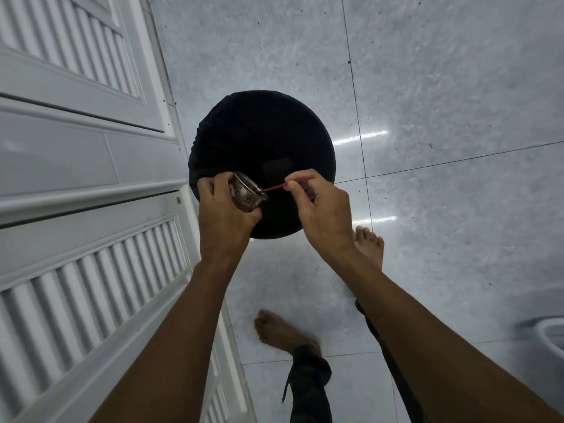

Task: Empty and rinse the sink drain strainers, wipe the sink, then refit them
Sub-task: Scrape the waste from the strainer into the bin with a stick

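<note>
**Fingers clamped on strainer and stick, scraping over the bin**

Head view: the fingers (244, 216) of the left hand (224, 215) are wrapped tight around the wall of a small round cup-shaped metal drain strainer (247, 193), thumb on one side and the rest curled beneath, so the cup lies tilted with its open mouth turned toward the right hand (323, 215). That hand's thumb and forefinger are pinched together on a thin red stick (274, 187), the other fingers folded into the palm; the stick's far tip reaches to the strainer's rim, though whether it goes inside cannot be told. Both hands hang above a round bin lined with a black plastic bag (262, 138), which stands on a pale grey glossy tiled floor (442, 87) just beside white louvred cabinet doors (76, 148). Bare feet show below the arms. No sink is in sight.

The step in hand looks like emptying: picking residue out so it drops into the bag. Dark specks cling to the strainer's wall, so rinsing probably remains.

As to handling, the strainer should be light and rigid, likely wet and greasy, hence slippery; gripping it round the wall, as here, seems safer than by the thin rim. The stick looks slender and may flex or snap if levered hard. A slip would drop the strainer into the rubbish.
</note>
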A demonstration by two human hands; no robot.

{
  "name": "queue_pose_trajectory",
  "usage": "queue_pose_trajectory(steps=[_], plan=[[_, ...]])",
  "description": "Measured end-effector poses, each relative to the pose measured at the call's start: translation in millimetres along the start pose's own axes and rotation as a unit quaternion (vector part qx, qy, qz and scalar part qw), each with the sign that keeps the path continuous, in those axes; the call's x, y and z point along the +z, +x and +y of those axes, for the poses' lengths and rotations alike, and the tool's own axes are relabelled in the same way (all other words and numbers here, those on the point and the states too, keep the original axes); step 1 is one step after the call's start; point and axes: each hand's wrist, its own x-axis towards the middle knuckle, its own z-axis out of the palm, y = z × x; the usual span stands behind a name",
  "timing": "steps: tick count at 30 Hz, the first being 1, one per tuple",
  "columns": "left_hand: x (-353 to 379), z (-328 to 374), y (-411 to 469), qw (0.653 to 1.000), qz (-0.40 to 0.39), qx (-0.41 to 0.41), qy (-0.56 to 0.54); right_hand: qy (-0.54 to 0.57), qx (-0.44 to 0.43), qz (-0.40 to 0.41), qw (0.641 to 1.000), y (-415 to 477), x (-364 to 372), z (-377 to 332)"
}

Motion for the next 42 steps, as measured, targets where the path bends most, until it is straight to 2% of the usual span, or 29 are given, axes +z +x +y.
queue_pose_trajectory(steps=[4,9,15,22,28,35,42], plan=[[0,-1,-2,1.0,0.0,-0.007,-0.006,-0.009,0.037,0.057,0.998,10,-3,0],[1,-3,-5,1.0,0.001,-0.017,-0.009,0.013,0.013,0.0,1.0,4,2,-3],[5,-10,-6,0.999,-0.004,-0.021,-0.044,-0.05,0.045,0.063,0.996,7,-3,7],[11,-14,-12,0.991,-0.018,-0.054,-0.123,-0.054,0.031,0.063,0.996,12,-15,4],[0,3,-33,0.985,0.04,-0.062,-0.158,-0.063,-0.003,0.05,0.997,-1,-43,-16],[-76,61,-53,0.973,0.108,-0.037,-0.2,-0.033,-0.055,0.059,0.996,-24,-98,-117],[-259,132,-67,0.932,0.274,0.032,-0.234,0.045,-0.191,0.069,0.978,-65,-139,-310]])
